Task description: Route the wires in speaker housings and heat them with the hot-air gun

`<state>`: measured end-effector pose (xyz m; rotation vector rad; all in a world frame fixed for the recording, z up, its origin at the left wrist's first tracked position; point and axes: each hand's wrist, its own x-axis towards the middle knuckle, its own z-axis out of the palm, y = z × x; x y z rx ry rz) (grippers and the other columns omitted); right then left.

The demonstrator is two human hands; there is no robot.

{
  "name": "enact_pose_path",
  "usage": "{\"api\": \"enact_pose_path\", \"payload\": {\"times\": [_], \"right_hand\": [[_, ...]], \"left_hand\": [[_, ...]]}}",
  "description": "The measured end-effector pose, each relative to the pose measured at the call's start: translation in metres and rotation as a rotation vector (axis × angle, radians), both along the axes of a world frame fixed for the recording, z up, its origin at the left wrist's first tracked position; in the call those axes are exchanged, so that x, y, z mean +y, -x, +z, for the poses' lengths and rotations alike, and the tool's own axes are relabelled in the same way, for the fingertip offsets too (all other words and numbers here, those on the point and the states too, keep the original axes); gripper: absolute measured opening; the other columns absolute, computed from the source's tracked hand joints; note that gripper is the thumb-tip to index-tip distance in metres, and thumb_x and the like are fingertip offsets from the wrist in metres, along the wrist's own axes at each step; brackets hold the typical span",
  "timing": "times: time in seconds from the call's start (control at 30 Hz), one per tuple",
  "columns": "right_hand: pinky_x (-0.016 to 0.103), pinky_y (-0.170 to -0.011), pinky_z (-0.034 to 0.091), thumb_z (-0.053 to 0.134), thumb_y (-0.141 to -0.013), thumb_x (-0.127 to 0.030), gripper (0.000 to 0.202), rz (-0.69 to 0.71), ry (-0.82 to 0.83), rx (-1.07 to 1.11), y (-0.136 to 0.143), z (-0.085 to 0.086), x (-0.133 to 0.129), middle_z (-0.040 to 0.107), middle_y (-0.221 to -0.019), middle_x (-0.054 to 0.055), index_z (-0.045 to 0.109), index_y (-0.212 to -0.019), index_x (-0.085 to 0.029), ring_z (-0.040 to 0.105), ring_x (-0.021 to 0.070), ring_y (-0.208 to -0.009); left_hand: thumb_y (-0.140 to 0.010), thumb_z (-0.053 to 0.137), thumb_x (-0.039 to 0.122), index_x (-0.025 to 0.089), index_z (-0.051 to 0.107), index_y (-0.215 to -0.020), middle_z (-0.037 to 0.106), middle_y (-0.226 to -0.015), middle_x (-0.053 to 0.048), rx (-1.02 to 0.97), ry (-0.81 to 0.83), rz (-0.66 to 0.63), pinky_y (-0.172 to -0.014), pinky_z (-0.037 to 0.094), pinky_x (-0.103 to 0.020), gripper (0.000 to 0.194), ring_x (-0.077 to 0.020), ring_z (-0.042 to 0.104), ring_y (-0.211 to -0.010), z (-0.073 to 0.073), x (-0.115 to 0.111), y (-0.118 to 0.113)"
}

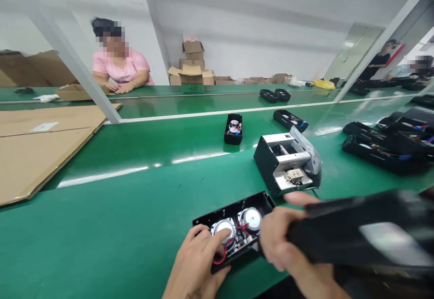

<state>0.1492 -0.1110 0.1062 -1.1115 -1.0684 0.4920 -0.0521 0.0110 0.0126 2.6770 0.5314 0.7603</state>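
A black speaker housing point(210, 215) lies at a slant on the green bench in front of me, its inside facing up. Two round silver speaker drivers point(251, 220) sit in it, with red wires point(224, 254) beside them. My left hand point(200, 256) grips the housing's near left end, fingers over the left driver. At the right end, my right hand point(281, 238) is wrapped round a long black object point(339, 231) with a pale patch. Motion blurs this object, so I cannot tell its kind.
Behind the housing stands a black and silver bench machine point(285, 163). Further open housings point(233, 129) lie beyond it, with a pile of housings point(389, 147) at right. Flat cardboard point(50, 140) covers the left side. A person in pink point(122, 68) sits across the bench.
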Motion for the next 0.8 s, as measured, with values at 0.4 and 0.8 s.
{"api": "enact_pose_path", "payload": {"times": [0.4,0.8], "right_hand": [[0.033,-0.049,0.048,0.084,-0.093,-0.033,0.045,-0.482,0.156,0.028,-0.077,-0.049,-0.014,0.057,-0.058,-0.008,0.064,-0.133,-0.026,0.054,0.016,-0.045],[0.029,-0.045,0.048,0.08,-0.095,-0.031,0.049,-0.466,0.159,0.027,-0.076,-0.058,-0.009,0.057,-0.058,-0.009,0.059,-0.14,-0.026,0.052,0.015,-0.044]], "left_hand": [[-0.097,0.074,0.042,0.024,0.066,-0.111,0.081,-0.097,-0.001,0.096,-0.341,-0.039,-0.085,0.07,-0.046,0.024,-0.0287,0.08,-0.096,0.053,-0.001,0.013],[-0.114,0.046,0.024,0.023,0.067,-0.096,0.074,-0.078,0.009,0.009,-0.32,-0.061,-0.103,0.05,-0.034,0.028,-0.0128,0.073,-0.078,0.026,-0.01,-0.006]]}}
